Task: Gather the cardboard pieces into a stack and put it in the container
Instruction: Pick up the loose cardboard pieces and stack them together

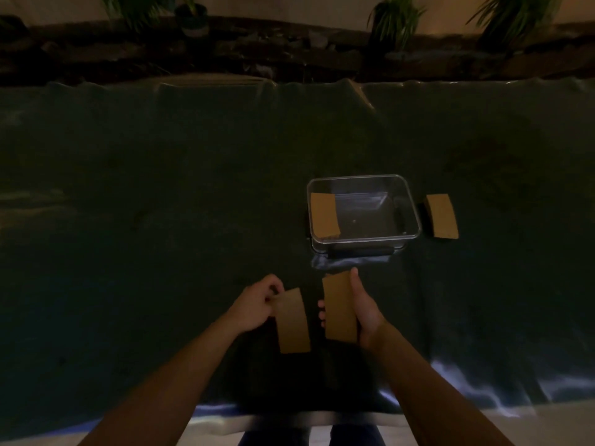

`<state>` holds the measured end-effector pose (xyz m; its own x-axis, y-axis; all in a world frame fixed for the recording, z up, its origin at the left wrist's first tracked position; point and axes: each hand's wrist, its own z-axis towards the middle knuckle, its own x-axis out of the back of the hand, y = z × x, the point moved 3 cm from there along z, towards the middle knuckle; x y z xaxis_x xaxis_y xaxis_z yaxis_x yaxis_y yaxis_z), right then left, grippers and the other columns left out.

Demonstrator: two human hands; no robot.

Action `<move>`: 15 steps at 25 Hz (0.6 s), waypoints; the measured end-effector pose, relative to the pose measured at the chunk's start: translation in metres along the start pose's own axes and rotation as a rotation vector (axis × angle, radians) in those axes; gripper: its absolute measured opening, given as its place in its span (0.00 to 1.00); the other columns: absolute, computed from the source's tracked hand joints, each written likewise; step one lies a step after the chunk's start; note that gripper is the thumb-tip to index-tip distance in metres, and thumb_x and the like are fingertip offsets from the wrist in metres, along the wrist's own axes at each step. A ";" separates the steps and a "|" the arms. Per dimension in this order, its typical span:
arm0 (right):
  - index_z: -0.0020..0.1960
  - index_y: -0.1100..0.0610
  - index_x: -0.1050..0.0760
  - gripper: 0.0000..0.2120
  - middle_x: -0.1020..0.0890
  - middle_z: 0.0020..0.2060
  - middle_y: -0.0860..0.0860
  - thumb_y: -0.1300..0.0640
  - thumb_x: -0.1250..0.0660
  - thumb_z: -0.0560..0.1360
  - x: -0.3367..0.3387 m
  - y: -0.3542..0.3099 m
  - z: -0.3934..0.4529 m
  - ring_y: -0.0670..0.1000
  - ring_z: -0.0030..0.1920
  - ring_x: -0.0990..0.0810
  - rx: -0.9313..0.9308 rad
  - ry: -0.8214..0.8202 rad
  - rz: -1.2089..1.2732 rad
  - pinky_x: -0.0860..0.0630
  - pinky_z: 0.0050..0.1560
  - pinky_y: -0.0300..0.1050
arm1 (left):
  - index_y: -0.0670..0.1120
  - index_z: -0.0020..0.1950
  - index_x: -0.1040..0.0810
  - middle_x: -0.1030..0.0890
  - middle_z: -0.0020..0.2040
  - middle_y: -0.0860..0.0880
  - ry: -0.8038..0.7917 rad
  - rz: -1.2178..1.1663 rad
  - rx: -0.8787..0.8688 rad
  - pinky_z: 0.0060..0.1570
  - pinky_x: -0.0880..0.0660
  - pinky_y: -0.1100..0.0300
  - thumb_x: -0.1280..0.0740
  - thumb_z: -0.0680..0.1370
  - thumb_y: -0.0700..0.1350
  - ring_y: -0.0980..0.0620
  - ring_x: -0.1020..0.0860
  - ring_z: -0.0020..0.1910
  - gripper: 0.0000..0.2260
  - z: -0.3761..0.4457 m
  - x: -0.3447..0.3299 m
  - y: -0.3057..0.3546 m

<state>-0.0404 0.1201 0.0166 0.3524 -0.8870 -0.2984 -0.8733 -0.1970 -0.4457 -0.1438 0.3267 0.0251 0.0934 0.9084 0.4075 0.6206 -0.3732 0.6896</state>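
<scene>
My left hand (257,302) pinches the top left corner of one brown cardboard piece (293,321), held just above the dark cloth. My right hand (365,309) grips a second cardboard piece (339,307) along its right edge, fingertips showing at its left side. The two pieces hang side by side, a small gap apart. Beyond them stands a clear plastic container (409,201) with a third cardboard piece (323,215) lying against its left wall. Another cardboard stack (441,216) lies on the cloth just right of the container.
A dark cloth (161,204) covers the table and hangs over its near edge. Behind the table runs a dark ledge with potted plants (190,14). The scene is dim.
</scene>
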 end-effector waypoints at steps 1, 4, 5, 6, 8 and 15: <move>0.66 0.52 0.26 0.34 0.15 0.47 0.61 0.29 0.47 0.75 -0.001 0.000 0.000 0.60 0.45 0.17 0.006 -0.014 -0.018 0.22 0.56 0.60 | 0.54 0.52 0.26 0.17 0.48 0.50 -0.065 -0.142 -0.011 0.42 0.23 0.59 0.33 0.79 0.41 0.56 0.17 0.43 0.08 -0.003 0.005 0.009; 0.69 0.47 0.27 0.34 0.19 0.59 0.62 0.27 0.47 0.74 -0.005 0.002 0.000 0.63 0.58 0.20 -0.043 -0.024 -0.098 0.28 0.64 0.64 | 0.52 0.54 0.25 0.15 0.48 0.51 -0.152 -0.281 -0.066 0.39 0.25 0.60 0.31 0.78 0.42 0.55 0.16 0.44 0.08 -0.009 0.007 0.035; 0.68 0.48 0.27 0.35 0.20 0.61 0.62 0.26 0.46 0.73 -0.007 0.004 -0.001 0.64 0.60 0.21 -0.067 -0.023 -0.117 0.28 0.64 0.64 | 0.52 0.53 0.25 0.15 0.48 0.51 -0.131 -0.278 -0.088 0.39 0.25 0.62 0.30 0.77 0.42 0.55 0.17 0.43 0.08 -0.008 0.004 0.042; 0.67 0.49 0.26 0.36 0.19 0.60 0.62 0.26 0.46 0.72 -0.010 0.007 -0.002 0.63 0.59 0.20 -0.082 -0.038 -0.119 0.26 0.63 0.63 | 0.51 0.53 0.24 0.16 0.48 0.50 -0.097 -0.268 -0.109 0.37 0.25 0.64 0.30 0.77 0.41 0.56 0.17 0.42 0.08 -0.008 -0.001 0.049; 0.66 0.51 0.24 0.37 0.17 0.57 0.62 0.26 0.45 0.71 -0.013 0.010 -0.003 0.61 0.56 0.18 -0.078 -0.073 -0.099 0.23 0.58 0.58 | 0.51 0.52 0.24 0.18 0.49 0.49 -0.033 -0.233 -0.156 0.37 0.25 0.66 0.30 0.77 0.40 0.58 0.18 0.41 0.08 -0.006 -0.012 0.059; 0.61 0.59 0.20 0.40 0.16 0.44 0.59 0.27 0.47 0.73 -0.019 0.013 -0.006 0.56 0.40 0.16 -0.060 -0.177 -0.019 0.20 0.46 0.52 | 0.58 0.49 0.27 0.23 0.50 0.55 0.161 -0.029 -0.148 0.41 0.28 0.66 0.30 0.77 0.44 0.61 0.22 0.45 0.09 -0.006 -0.027 0.070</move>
<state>-0.0610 0.1317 0.0215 0.4185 -0.7965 -0.4365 -0.8823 -0.2425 -0.4035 -0.1075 0.2753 0.0658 -0.0558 0.8818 0.4684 0.4988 -0.3817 0.7781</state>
